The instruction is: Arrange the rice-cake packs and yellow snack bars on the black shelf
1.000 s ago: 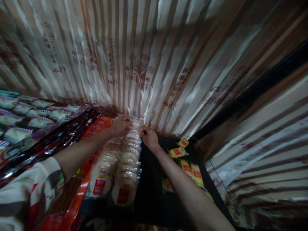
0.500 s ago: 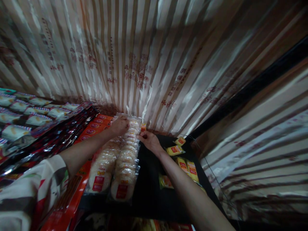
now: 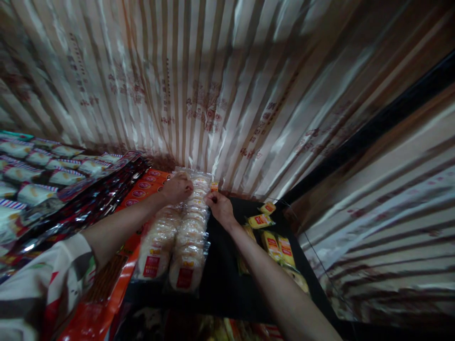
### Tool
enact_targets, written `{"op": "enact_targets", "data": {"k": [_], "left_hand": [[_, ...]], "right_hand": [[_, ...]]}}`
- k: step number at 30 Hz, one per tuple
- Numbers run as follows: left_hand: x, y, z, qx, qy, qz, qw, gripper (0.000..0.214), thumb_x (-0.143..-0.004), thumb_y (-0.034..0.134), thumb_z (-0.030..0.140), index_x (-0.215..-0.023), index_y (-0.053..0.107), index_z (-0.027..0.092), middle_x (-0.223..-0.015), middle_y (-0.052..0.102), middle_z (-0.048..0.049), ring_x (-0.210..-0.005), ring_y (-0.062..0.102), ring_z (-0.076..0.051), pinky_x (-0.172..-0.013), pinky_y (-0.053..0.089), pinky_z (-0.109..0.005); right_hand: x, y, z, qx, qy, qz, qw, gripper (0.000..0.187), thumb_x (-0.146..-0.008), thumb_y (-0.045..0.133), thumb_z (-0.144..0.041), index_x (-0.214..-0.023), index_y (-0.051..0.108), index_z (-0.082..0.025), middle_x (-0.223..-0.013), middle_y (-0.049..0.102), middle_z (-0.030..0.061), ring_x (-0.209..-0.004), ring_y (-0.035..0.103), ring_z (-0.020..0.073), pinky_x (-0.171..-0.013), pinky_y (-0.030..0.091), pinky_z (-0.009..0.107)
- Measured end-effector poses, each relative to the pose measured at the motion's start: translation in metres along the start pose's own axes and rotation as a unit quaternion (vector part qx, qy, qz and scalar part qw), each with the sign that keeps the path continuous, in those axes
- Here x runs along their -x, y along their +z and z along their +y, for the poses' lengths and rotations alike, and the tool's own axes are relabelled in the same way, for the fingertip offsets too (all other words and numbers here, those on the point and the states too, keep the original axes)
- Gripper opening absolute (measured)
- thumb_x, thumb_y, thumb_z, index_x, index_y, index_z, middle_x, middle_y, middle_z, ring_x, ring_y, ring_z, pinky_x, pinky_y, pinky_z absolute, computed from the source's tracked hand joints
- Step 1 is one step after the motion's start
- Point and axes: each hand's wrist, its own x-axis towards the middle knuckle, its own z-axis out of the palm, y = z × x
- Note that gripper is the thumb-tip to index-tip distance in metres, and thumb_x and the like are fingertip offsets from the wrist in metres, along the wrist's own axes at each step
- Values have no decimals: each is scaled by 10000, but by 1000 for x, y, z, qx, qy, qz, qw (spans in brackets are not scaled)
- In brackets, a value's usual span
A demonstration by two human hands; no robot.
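Two long clear bags of round rice crackers (image 3: pixel 187 237) with red labels lie side by side on a dark shelf (image 3: pixel 220 284). My left hand (image 3: pixel 177 188) rests on the far end of the bags, fingers curled over the plastic. My right hand (image 3: pixel 219 206) pinches the right bag's edge near its far end. A small orange packet (image 3: pixel 213 187) sits just beyond my right fingers.
Orange packets (image 3: pixel 140 189) and dark glossy bags (image 3: pixel 88 203) lie to the left, with rows of white-and-blue snack packs (image 3: pixel 39 170) beyond. Small yellow packets (image 3: pixel 272 244) are scattered on the shelf at right. A striped shiny curtain (image 3: pixel 220 94) hangs behind.
Both hands have stayed at the far end of the cracker bags. The bags shifted slightly, and my view drifted a little.
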Motion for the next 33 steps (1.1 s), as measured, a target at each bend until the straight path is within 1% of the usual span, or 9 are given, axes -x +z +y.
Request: {"op": "enact_targets", "data": {"k": [5, 10, 13, 17, 19, 23, 26, 30, 33], "left_hand": [[2, 2, 3, -1, -1, -17, 1000, 162, -745, 518, 179, -766, 678, 191, -840, 642, -60, -918, 550, -201, -853, 435, -318], [3, 5, 4, -4, -9, -2, 1000, 150, -741, 521, 164, -744, 670, 187, -806, 643, -56, -900, 559, -196, -836, 444, -307], [5, 4, 8, -11, -16, -2, 1000, 149, -746, 521, 163, -750, 670, 177, -818, 646, -62, -903, 557, -202, -840, 443, -319], [7, 2, 12, -22, -29, -9, 999, 173, -753, 501, 156, -752, 674, 158, -831, 650, -76, -897, 558, -211, -863, 434, -337], [7, 3, 13, -20, -37, -7, 999, 183, -753, 493, 159, -755, 676, 155, -838, 654, -82, -899, 559, -214, -858, 437, -336], [7, 5, 12, -12, -43, -9, 999, 192, -752, 481, 163, -758, 673, 157, -842, 658, -82, -886, 562, -209, -847, 445, -335], [7, 6, 11, -11, -43, -3, 999, 190, -754, 482, 173, -750, 671, 158, -849, 658, -86, -889, 562, -211, -848, 444, -341], [7, 5, 12, -9, -41, 3, 999, 184, -744, 490, 161, -734, 673, 148, -816, 654, -91, -874, 564, -217, -847, 441, -352], [8, 4, 13, -4, -38, 8, 999, 169, -733, 501, 145, -724, 669, 146, -798, 650, -83, -852, 565, -202, -847, 441, -341]], "right_hand": [[3, -1, -3, -20, 5, -8, 1000, 92, -775, 546, -281, -731, 593, -215, -702, 613, -26, -651, 569, 125, -652, 422, 225], [15, -14, -10, 24, -29, 52, 998, 157, -790, 549, -356, -784, 591, -204, -780, 608, 14, -707, 562, 143, -666, 422, 243], [23, -18, -10, 35, -23, -4, 999, 212, -808, 533, -398, -731, 612, -217, -732, 623, 0, -664, 566, 138, -622, 404, 236], [25, -15, -8, 17, 14, -75, 997, 112, -779, 582, -320, -756, 648, -232, -715, 651, -24, -653, 586, 127, -605, 394, 221], [23, -14, -9, 16, 35, -80, 996, 69, -763, 591, -261, -748, 647, -224, -719, 653, -24, -665, 591, 124, -612, 395, 217], [19, -16, -15, 28, 61, -45, 997, 60, -744, 610, -252, -796, 620, -224, -759, 645, -21, -690, 582, 124, -617, 389, 217], [19, -17, -15, 16, 58, -54, 997, 80, -733, 626, -271, -797, 604, -228, -757, 639, -27, -679, 574, 122, -619, 388, 218], [18, -14, -12, -25, 40, -86, 995, 39, -724, 612, -199, -761, 604, -206, -737, 635, -18, -687, 583, 122, -638, 400, 212], [18, -11, -12, -13, 27, -75, 997, 43, -738, 582, -185, -751, 615, -209, -733, 638, -15, -690, 587, 128, -646, 400, 218]]}}
